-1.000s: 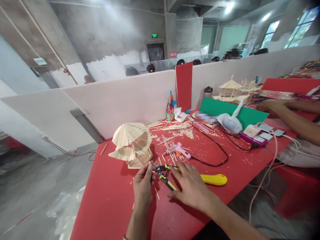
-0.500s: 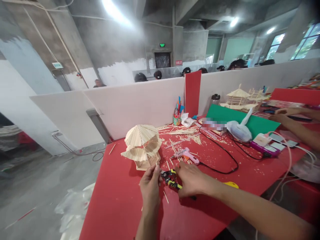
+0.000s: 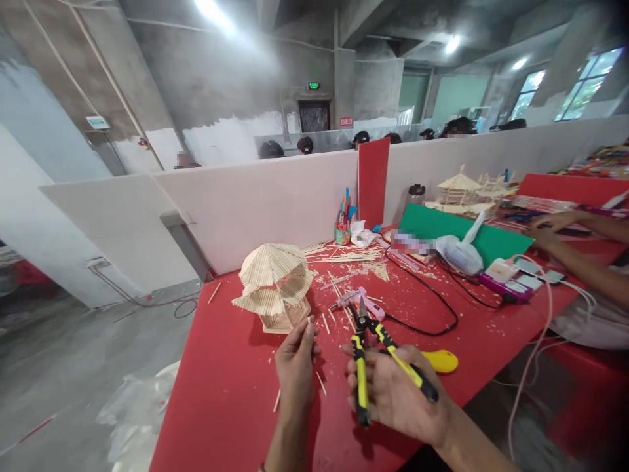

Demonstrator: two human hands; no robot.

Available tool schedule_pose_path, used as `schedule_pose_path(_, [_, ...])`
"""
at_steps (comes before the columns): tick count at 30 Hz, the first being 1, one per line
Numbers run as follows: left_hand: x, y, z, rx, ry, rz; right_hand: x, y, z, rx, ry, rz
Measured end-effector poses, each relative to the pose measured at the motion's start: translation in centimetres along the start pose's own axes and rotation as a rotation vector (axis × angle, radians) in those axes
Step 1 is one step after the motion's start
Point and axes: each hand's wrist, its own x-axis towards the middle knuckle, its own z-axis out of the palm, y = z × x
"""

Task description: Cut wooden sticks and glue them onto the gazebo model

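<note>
My right hand (image 3: 398,396) grips yellow-and-black cutting pliers (image 3: 366,354) by the handles, lifted off the red table (image 3: 236,393) with the jaws pointing away from me. My left hand (image 3: 295,364) is pinched closed on a thin wooden stick (image 3: 309,320), just in front of a small pagoda model (image 3: 274,285) made of sticks. A pink glue gun (image 3: 361,301) lies beyond the pliers, its black cord trailing right. A yellow handle (image 3: 441,360) rests on the table to the right of my right hand.
Loose sticks and wood chips litter the table. A pen cup (image 3: 341,226) stands by the white partition (image 3: 255,203). Another person's arms (image 3: 570,252) rest at the right, near a green board (image 3: 466,229), phones (image 3: 514,275), cables and a second stick model (image 3: 462,190).
My right hand has picked the pliers up off the table and raised them upright toward me. My left hand stays pinched on the stick near the model.
</note>
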Motion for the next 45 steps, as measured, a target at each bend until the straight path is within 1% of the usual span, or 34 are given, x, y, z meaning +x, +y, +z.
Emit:
schedule_pose_path(2, [0.0,0.1,-0.1,0.018,0.017,0.02,0.6,0.1,0.8,-0.061,-0.001,0.019])
schedule_pose_path(4, [0.0,0.2,-0.2,0.04,0.024,0.05,1.1,0.3,1.2,-0.249,0.07,-0.009])
schedule_pose_path(5, [-0.1,0.3,-0.2,0.051,0.031,0.068,1.3,0.5,1.3,-0.39,0.142,-0.065])
schedule_pose_path(8, [-0.3,0.4,-0.3,0.098,0.047,0.131,2.3,1.4,1.5,-0.863,0.413,-0.285])
schedule_pose_path(10, [-0.4,0.4,-0.3,0.138,0.04,0.17,2.9,1.9,1.9,-1.089,0.53,-0.35])
schedule_pose_path(12, [-0.5,0.3,-0.3,0.16,0.028,0.198,3.4,2.3,2.4,-1.229,0.564,-0.337])
schedule_pose_path(15, [-0.5,0.1,-0.3,0.187,0.03,0.244,3.9,2.5,3.0,-1.337,0.569,-0.313])
schedule_pose_path(18, [-0.5,0.2,-0.2,0.239,0.016,0.32,4.4,3.2,3.0,-1.375,0.582,-0.33])
schedule_pose_path(21, [-0.7,0.4,-0.2,0.279,0.004,0.387,4.8,4.2,2.8,-1.39,0.6,-0.398])
schedule_pose_path(25, [-1.1,0.5,-0.2,0.319,0.017,0.448,5.0,5.3,2.7,-1.397,0.621,-0.483])
schedule_pose_path(28, [-1.2,0.5,-0.4,0.366,0.03,0.492,5.0,5.6,2.7,-1.381,0.636,-0.546])
schedule_pose_path(32, [-1.2,0.4,-0.9,0.463,0.042,0.588,5.0,5.5,2.9,-1.32,0.631,-0.606])
schedule_pose_path(34, [-1.2,0.5,-1.0,0.502,0.032,0.646,5.0,5.3,3.0,-1.283,0.609,-0.604])
schedule_pose_path(37, [-1.5,0.7,-0.9,0.535,0.02,0.724,4.7,4.7,3.3,-1.21,0.565,-0.564])
schedule_pose_path(42, [-3.0,1.6,-0.9,0.562,0.017,0.803,3.5,4.4,3.6,-1.115,0.438,-0.499])
schedule_pose_path(45, [-4.2,2.0,-1.2,0.608,0.031,0.822,2.9,5.0,3.9,-1.067,0.385,-0.543])
